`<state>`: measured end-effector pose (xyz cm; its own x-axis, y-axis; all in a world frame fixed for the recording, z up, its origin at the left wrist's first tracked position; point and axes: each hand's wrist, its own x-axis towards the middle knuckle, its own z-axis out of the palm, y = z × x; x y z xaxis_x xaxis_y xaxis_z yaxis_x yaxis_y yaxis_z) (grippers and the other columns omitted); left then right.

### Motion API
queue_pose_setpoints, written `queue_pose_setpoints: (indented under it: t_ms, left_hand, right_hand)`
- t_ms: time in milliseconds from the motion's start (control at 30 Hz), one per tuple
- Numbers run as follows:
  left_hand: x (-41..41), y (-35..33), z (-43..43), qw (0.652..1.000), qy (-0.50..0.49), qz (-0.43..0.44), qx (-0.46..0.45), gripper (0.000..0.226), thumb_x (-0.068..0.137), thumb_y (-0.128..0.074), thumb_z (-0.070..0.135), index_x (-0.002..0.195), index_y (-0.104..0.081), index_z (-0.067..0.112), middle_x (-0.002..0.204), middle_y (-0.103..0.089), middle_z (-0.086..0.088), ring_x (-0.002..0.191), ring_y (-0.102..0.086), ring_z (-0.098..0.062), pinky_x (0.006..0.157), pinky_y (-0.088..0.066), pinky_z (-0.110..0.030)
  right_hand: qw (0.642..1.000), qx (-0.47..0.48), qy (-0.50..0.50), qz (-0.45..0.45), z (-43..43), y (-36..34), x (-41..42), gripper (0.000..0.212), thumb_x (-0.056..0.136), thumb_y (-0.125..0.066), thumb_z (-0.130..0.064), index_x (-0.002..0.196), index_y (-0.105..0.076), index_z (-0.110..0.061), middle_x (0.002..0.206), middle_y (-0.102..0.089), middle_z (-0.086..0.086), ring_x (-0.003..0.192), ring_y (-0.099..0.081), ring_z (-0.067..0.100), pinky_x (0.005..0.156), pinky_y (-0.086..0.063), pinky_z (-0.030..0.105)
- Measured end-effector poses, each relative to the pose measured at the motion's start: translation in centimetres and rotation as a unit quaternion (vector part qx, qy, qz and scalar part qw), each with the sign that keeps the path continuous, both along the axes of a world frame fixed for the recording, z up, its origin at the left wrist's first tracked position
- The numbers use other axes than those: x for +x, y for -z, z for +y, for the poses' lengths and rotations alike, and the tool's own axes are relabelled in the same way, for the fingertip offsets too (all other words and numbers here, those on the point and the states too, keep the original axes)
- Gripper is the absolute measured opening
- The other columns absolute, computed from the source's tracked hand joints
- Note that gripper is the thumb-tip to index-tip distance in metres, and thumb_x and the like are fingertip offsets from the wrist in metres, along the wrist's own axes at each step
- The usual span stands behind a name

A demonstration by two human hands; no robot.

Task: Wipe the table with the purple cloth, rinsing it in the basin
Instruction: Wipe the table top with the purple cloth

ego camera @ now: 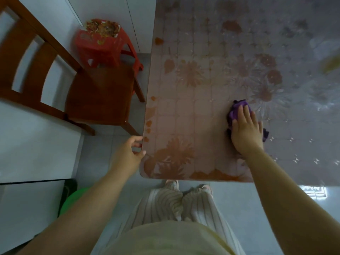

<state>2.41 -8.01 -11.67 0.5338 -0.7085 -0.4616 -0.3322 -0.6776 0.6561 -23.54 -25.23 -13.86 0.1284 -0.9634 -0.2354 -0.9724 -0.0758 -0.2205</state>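
Two bare arms are reaching forward. One small crumpled purple cloth (pixel 237 109) is lying on the shiny flowered surface (pixel 193 111), and the right hand (pixel 246 132) is pressing it down with flat fingers. At the corner the left hand (pixel 128 153) is curling; I cannot tell if it is gripping. Being so bunched, the cloth could be slipping out sideways and missing spots.

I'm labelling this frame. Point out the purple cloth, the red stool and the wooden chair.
purple cloth (pixel 236 110): head view, the bunched part at its far end.
red stool (pixel 95 46): head view, its red side below the seat.
wooden chair (pixel 99 96): head view, middle of the seat.
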Motion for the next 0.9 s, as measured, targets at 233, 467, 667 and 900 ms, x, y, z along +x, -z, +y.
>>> queue_pose_setpoints:
  t_ms: [233, 467, 667, 900]
  left_hand:
    - [-0.3, -0.6, -0.2, 0.997, -0.051, 0.055, -0.001, 0.045, 0.093, -0.040, 0.008, 0.136, -0.033, 0.017, 0.118, -0.055, -0.011, 0.109, -0.054, -0.030, 0.098, -0.041, -0.044]
    - [-3.5, -0.6, -0.2, 0.997, 0.028, -0.075, 0.000, 0.054, 0.091, -0.047, 0.022, 0.141, -0.024, 0.020, 0.144, -0.034, -0.016, 0.130, -0.035, -0.032, 0.107, -0.029, -0.043]
    - [-8.6, 0.0, -0.2, 0.966, 0.147, -0.209, 0.031, 0.063, 0.088, -0.050, 0.036, 0.142, -0.018, 0.031, 0.152, -0.017, -0.011, 0.139, -0.014, -0.032, 0.112, -0.015, -0.053]
    - [-15.3, -0.9, 0.5, 0.971, 0.114, -0.208, 0.013, 0.069, 0.087, -0.053, 0.036, 0.143, -0.015, 0.021, 0.148, -0.027, -0.014, 0.136, -0.020, -0.036, 0.112, -0.007, -0.051]
  right_hand:
    - [0.938, 0.018, -0.342, -0.047, 8.5, 0.0, 16.9, 0.056, 0.100, -0.025, -0.033, 0.148, 0.003, -0.023, 0.157, 0.006, -0.002, 0.144, 0.007, 0.022, 0.110, 0.013, 0.038]
    - [0.899, 0.006, -0.435, -0.055, 12.9, 0.4, 8.7, 0.050, 0.098, -0.022, -0.034, 0.147, -0.012, -0.028, 0.156, -0.013, -0.004, 0.144, -0.009, 0.018, 0.116, -0.003, 0.042]
    - [0.986, -0.036, -0.164, 0.012, 5.6, 0.8, -9.4, 0.056, 0.089, -0.027, -0.040, 0.142, -0.034, -0.021, 0.147, -0.038, 0.004, 0.132, -0.040, 0.028, 0.107, -0.028, 0.051]
    - [0.986, 0.032, -0.153, -0.054, 4.4, 0.0, -3.7, 0.060, 0.097, -0.035, -0.034, 0.148, -0.006, -0.021, 0.158, -0.002, 0.003, 0.145, -0.003, 0.024, 0.116, -0.001, 0.042]
